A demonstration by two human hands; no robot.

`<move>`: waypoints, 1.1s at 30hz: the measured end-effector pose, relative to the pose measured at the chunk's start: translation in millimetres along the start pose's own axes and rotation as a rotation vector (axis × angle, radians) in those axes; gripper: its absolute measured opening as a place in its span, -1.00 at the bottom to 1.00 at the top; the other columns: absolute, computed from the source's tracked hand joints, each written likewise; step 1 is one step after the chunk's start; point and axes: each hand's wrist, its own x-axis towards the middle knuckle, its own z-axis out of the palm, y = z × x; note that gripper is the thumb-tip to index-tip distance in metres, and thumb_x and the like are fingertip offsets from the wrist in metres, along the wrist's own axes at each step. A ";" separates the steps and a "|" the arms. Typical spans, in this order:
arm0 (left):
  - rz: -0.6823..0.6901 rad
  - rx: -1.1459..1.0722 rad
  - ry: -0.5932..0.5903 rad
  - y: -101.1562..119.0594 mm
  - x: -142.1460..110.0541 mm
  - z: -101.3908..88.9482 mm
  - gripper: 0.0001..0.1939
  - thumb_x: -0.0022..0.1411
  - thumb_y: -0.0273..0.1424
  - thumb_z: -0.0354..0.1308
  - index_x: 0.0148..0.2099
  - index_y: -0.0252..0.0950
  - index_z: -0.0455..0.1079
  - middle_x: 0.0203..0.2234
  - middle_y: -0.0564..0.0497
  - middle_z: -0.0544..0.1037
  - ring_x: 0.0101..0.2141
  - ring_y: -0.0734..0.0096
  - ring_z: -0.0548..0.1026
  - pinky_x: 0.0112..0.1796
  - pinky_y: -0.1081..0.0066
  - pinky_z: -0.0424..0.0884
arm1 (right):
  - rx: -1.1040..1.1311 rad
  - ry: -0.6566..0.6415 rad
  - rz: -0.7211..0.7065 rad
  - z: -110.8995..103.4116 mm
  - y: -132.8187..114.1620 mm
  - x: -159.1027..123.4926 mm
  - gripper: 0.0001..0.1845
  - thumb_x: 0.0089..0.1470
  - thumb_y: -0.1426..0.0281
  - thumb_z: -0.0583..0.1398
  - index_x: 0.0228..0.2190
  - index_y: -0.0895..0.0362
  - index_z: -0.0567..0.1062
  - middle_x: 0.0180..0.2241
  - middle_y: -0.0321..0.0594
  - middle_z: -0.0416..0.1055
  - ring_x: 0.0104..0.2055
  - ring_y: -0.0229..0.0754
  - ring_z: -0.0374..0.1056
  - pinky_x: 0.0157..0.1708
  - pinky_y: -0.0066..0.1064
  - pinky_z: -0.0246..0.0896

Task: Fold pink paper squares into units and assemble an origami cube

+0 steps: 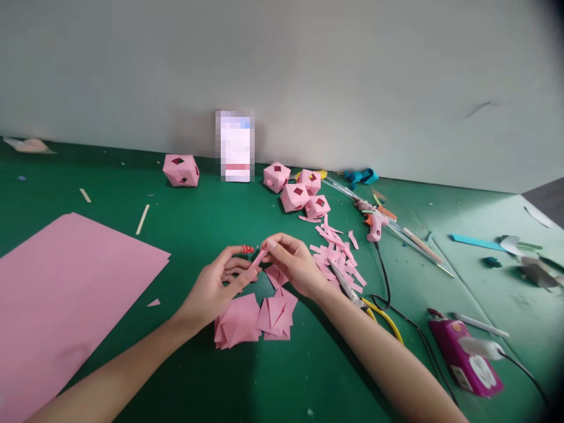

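Between my two hands, above the green table (185, 376), is a small folded piece of pink paper (259, 258). My left hand (222, 276) pinches its lower end between thumb and fingers; one finger wears a red patterned wrap. The thumb and fingers of my right hand (291, 261) close on its upper end. Just below lie a stack of pink paper squares (238, 320) and several creased pink squares (277, 314) overlapping beside it. Right of my right hand are a heap of pink paper strips (339, 252) and yellow-handled scissors (352, 288).
Large pink sheets (74, 294) cover the left side. Pink paper cubes with cut-out holes (294, 197) sit near the wall, one cube (181, 171) farther left. A phone (235, 145) leans there. A corded pink glue gun (376, 223) and a magenta box (467, 358) are on the right.
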 end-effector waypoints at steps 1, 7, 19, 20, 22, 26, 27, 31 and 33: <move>0.005 0.010 0.011 -0.7 0.0 0.1 -0.49 0.26 -0.07 0.21 0.10 -0.25 0.25 -0.20 -0.11 0.62 -0.19 0.20 0.63 -0.31 0.34 0.50 | -0.001 -0.013 0.007 0.8 0.2 -0.5 -0.67 0.01 0.14 0.40 -0.33 0.13 0.55 -0.33 -0.30 0.48 -0.33 -0.35 0.41 -0.22 -0.48 0.36; 0.032 0.053 0.080 -3.5 0.5 1.5 -0.44 0.19 -0.08 0.28 0.12 -0.23 0.25 -0.25 -0.04 0.57 -0.21 0.25 0.58 -0.28 0.32 0.51 | -0.135 -0.069 -0.038 3.5 0.6 -4.7 -0.59 -0.03 0.27 0.44 -0.15 0.08 0.51 -0.22 -0.29 0.46 -0.22 -0.33 0.41 -0.20 -0.49 0.35; 0.008 -0.027 0.091 4.1 -0.3 3.4 -0.48 0.27 -0.04 0.18 0.11 -0.24 0.24 -0.21 -0.05 0.56 -0.27 0.28 0.60 -0.33 0.35 0.53 | -0.145 -0.062 -0.039 -0.3 4.3 -2.3 -0.50 -0.13 0.27 0.48 -0.14 0.10 0.50 -0.18 -0.23 0.54 -0.16 -0.27 0.47 -0.05 -0.37 0.40; 0.003 -0.025 0.092 4.1 -0.6 3.4 -0.49 0.27 -0.04 0.18 0.12 -0.24 0.24 -0.21 -0.05 0.57 -0.26 0.27 0.61 -0.33 0.35 0.53 | -0.146 -0.058 -0.042 -0.8 5.0 -1.4 -0.49 -0.15 0.27 0.49 -0.15 0.10 0.51 -0.17 -0.22 0.55 -0.15 -0.26 0.48 -0.04 -0.36 0.41; -0.004 -0.025 0.089 3.0 -1.0 3.1 -0.50 0.29 -0.04 0.16 0.12 -0.23 0.25 -0.20 -0.06 0.58 -0.26 0.27 0.61 -0.32 0.35 0.53 | -0.149 -0.048 -0.044 -1.9 6.1 0.4 -0.47 -0.17 0.27 0.50 -0.15 0.10 0.51 -0.19 -0.22 0.56 -0.15 -0.25 0.49 -0.03 -0.34 0.42; 0.005 -0.018 0.099 -1.0 -1.7 1.4 -0.53 0.35 -0.03 0.07 0.13 -0.21 0.24 -0.23 -0.04 0.59 -0.28 0.28 0.60 -0.32 0.36 0.52 | -0.168 -0.025 -0.038 -3.8 6.6 2.2 -0.47 -0.19 0.27 0.51 -0.16 0.09 0.53 -0.25 -0.26 0.54 -0.16 -0.24 0.48 -0.04 -0.33 0.43; 0.013 -0.007 0.103 -1.8 -1.9 0.7 -0.54 0.36 -0.03 0.05 0.14 -0.21 0.24 -0.25 -0.03 0.60 -0.30 0.28 0.60 -0.31 0.35 0.51 | -0.173 -0.025 -0.036 -4.2 6.4 2.0 -0.48 -0.18 0.27 0.50 -0.16 0.09 0.54 -0.25 -0.26 0.53 -0.16 -0.24 0.48 -0.05 -0.34 0.42; 0.006 0.080 0.172 -2.8 -1.9 -1.2 -0.54 0.37 0.00 -0.02 0.12 -0.20 0.29 -0.42 0.05 0.58 -0.42 0.31 0.58 -0.28 0.33 0.48 | -0.200 -0.048 -0.060 -5.9 5.6 -0.1 -0.58 -0.06 0.26 0.44 -0.14 0.08 0.55 -0.17 -0.22 0.51 -0.12 -0.25 0.44 -0.07 -0.37 0.40; -0.007 0.079 0.203 -2.5 -1.5 -1.2 -0.53 0.37 0.01 -0.02 0.10 -0.21 0.31 -0.45 0.06 0.56 -0.43 0.30 0.58 -0.29 0.33 0.48 | -0.215 -0.058 -0.081 -6.3 5.5 -1.0 -0.61 -0.03 0.26 0.42 -0.14 0.08 0.56 -0.18 -0.22 0.51 -0.15 -0.27 0.43 -0.13 -0.41 0.38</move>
